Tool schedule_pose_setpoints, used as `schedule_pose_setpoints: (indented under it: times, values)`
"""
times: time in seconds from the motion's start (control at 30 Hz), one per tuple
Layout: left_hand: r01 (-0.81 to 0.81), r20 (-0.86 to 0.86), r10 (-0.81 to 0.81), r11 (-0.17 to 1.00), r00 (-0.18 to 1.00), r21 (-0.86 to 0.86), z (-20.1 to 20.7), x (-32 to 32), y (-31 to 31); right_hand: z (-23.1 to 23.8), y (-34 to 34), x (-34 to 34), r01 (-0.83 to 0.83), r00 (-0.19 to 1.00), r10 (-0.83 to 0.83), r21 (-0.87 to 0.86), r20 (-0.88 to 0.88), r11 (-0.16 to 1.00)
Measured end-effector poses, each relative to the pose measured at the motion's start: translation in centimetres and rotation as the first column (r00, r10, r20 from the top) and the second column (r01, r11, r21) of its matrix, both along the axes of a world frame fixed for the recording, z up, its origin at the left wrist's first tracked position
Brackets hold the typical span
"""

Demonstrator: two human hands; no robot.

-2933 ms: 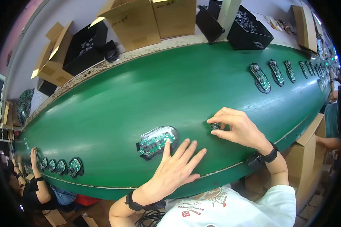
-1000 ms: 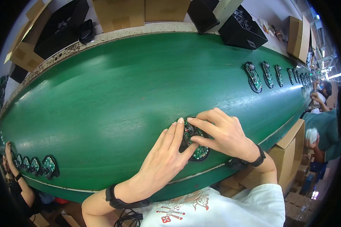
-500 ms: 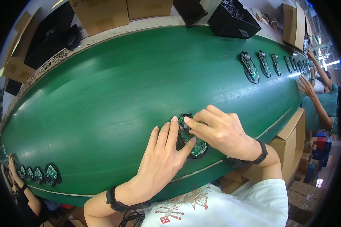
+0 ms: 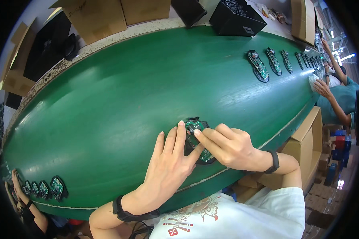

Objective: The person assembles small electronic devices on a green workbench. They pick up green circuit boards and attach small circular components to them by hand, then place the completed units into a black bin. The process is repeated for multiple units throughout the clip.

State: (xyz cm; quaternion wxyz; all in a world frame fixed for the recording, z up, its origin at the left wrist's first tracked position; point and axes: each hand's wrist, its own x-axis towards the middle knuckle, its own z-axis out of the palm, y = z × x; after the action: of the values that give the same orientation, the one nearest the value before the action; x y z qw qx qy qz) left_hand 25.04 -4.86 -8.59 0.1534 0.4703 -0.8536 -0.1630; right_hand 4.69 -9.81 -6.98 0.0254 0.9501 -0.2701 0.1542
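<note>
A green circuit board (image 4: pixel 206 154) in a black shell lies on the green work surface (image 4: pixel 119 111) in front of me, partly covered by my fingers. My left hand (image 4: pixel 168 165) lies along its left side. The fingers are stretched out, the index fingertip is at the upper left edge, and the thumb rests on the board. My right hand (image 4: pixel 226 145) is closed in a pinch, fingertips down on the upper part of the board. Whatever sits between those fingertips is too small or hidden to make out.
Similar boards stand in a row at the far right, the nearest board (image 4: pixel 258 65) largest in view; several more boards (image 4: pixel 57 188) are at the lower left. A black bin (image 4: pixel 237 20) and cardboard boxes (image 4: pixel 93 20) line the back. Another person's hand (image 4: pixel 322 88) is at the right.
My right fingertips have shifted slightly down the board toward me, uncovering more of its upper end. My left hand stays on it. The whole view has moved a little.
</note>
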Motion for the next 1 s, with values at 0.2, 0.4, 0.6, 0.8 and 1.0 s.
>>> schedule_pose_setpoints:
  times: [0.2, 0.4, 0.6, 0.8, 1.0]
  values:
    - [-0.002, -0.011, 0.002, 1.000, 1.000, 0.011, -0.1, -0.3, -0.2, -0.5, -1.3, 0.5, 0.041, 0.999, -0.041, 0.053, 0.003, 0.998]
    - [-0.003, 0.013, 0.003, 1.000, 1.000, -0.008, -0.7, -0.2, -0.4, 0.5, 0.4, -0.3, 0.047, 0.993, -0.048, -0.014, -0.112, 0.999]
    - [0.035, 0.015, -0.035, 0.999, 0.999, -0.010, -0.3, -0.2, -1.2, 0.1, -0.5, -0.6, 0.116, 0.993, -0.116, 0.040, -0.003, 0.992]
    - [-0.023, 0.311, 0.066, 0.990, 0.948, -0.141, 0.8, 0.4, 0.9, 1.2, 0.1, -2.2, 0.175, 0.977, -0.201, 0.266, 0.075, 0.948]
    - [0.014, 0.378, 0.053, 0.985, 0.924, -0.172, 0.3, 0.0, 1.6, -0.1, 2.4, -2.8, 0.209, 0.946, -0.294, 0.432, 0.139, 0.877]
